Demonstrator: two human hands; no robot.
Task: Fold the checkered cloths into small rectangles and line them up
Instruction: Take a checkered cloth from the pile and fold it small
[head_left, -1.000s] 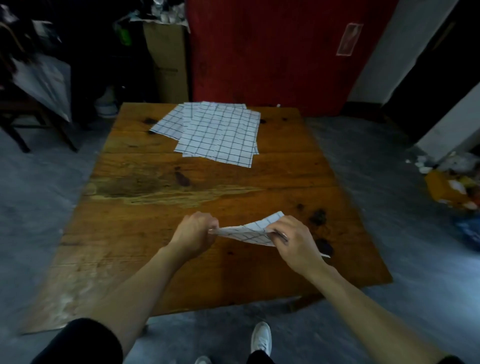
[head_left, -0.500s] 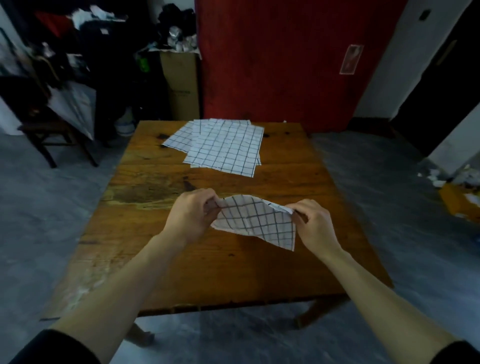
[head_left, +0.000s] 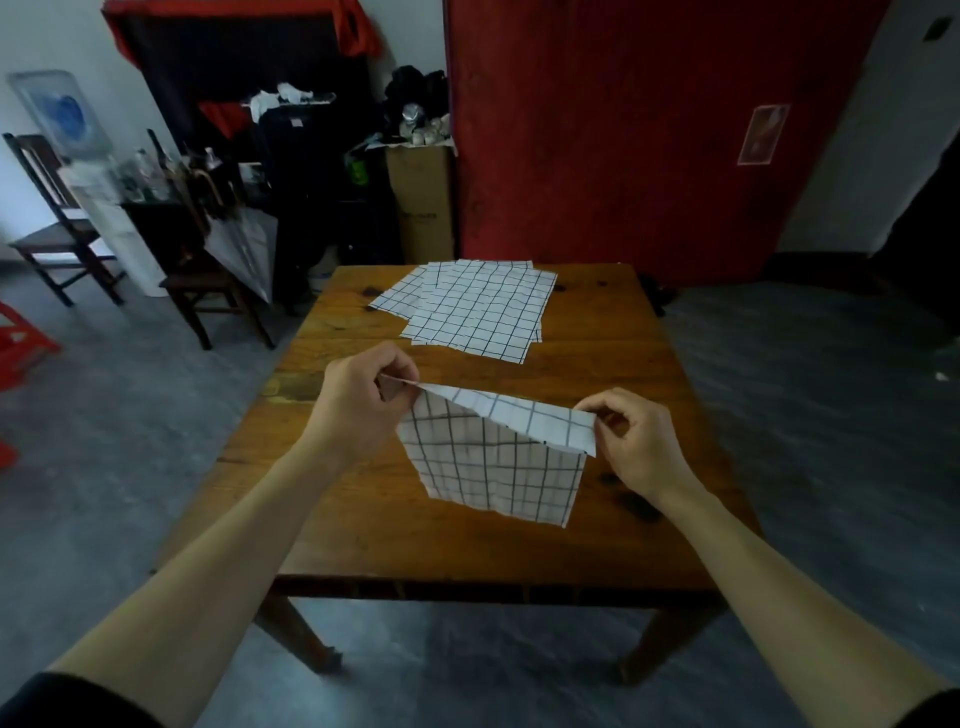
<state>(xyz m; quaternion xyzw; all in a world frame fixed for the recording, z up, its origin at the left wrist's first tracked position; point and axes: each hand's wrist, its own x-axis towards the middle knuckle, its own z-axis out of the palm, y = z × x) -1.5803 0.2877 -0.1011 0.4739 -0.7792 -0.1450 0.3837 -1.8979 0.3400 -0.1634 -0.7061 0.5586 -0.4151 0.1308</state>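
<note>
Your left hand (head_left: 363, 410) and right hand (head_left: 636, 447) each pinch a top corner of the thin white black-checked cloth (head_left: 493, 462), hanging above the brown wooden table's (head_left: 649, 374) near half. It looks light and limp; hold it by the corners. Unfolded checkered cloths (head_left: 467, 312) lie at the far edge.

My wooden table (head_left: 363, 530) and the checkered cloths on its far end.

In front of me stands a bare plank table with a worn, stained top and dark knots near its right edge; two of its legs show below the near edge, planted on the grey floor (head_left: 104, 467). At the far end lies a loose pile of flat checkered cloths (head_left: 478, 312), white with dark grid lines, overlapping one another and fanned a little to the left. They rest straight on the wood, close to the far edge.
</note>
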